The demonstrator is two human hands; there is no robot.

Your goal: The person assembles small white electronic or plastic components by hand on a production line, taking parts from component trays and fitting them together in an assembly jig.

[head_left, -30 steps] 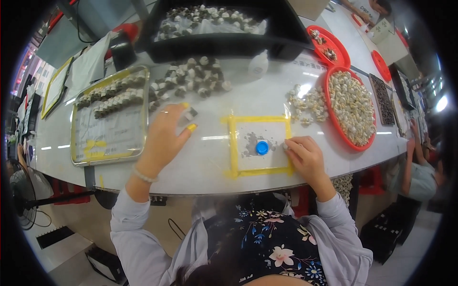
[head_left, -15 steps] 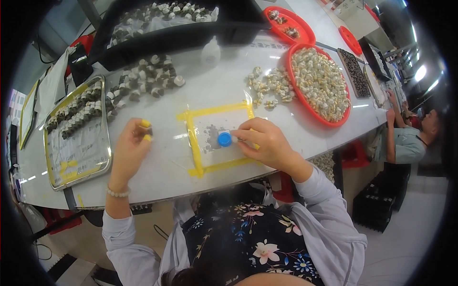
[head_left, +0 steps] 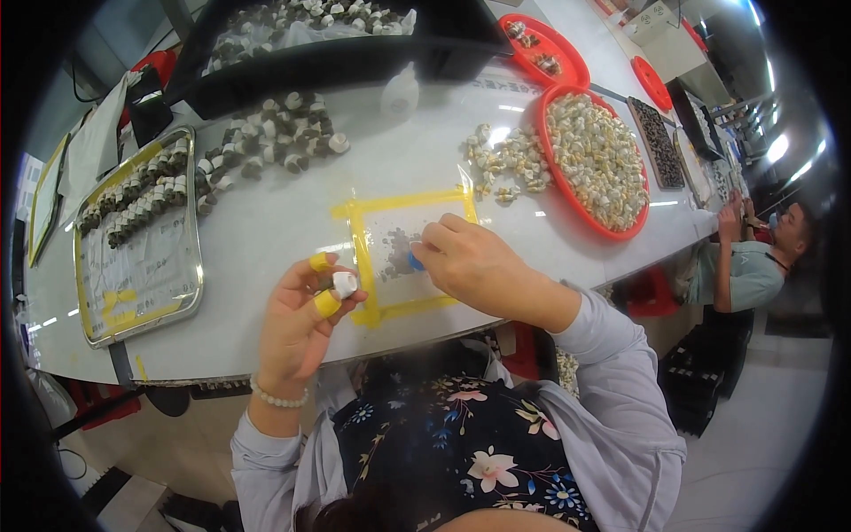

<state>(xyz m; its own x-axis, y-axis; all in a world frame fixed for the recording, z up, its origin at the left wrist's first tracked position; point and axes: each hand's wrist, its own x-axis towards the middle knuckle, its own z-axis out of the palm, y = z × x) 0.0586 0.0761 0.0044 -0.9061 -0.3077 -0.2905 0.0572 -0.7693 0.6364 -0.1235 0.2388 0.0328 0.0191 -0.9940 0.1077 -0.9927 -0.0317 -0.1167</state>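
My left hand (head_left: 301,321), with yellow finger covers on two fingertips, pinches a small white cap-like part (head_left: 344,284) above the table's front edge. My right hand (head_left: 470,262) rests on a clear sheet framed with yellow tape (head_left: 358,245) and covers a small blue round piece (head_left: 414,261), only its edge showing. Dark specks (head_left: 394,253) lie on the sheet just left of that hand.
A metal tray (head_left: 168,266) with rows of small parts sits at left. A loose pile of parts (head_left: 275,137) lies beyond it. A red basin (head_left: 567,186) full of pale parts stands right, more scattered (head_left: 496,160) beside it. Another person (head_left: 753,257) sits far right.
My left hand has lifted from the table toward me and now holds a white part. My right hand stays on the taped sheet, now covering most of the blue piece.
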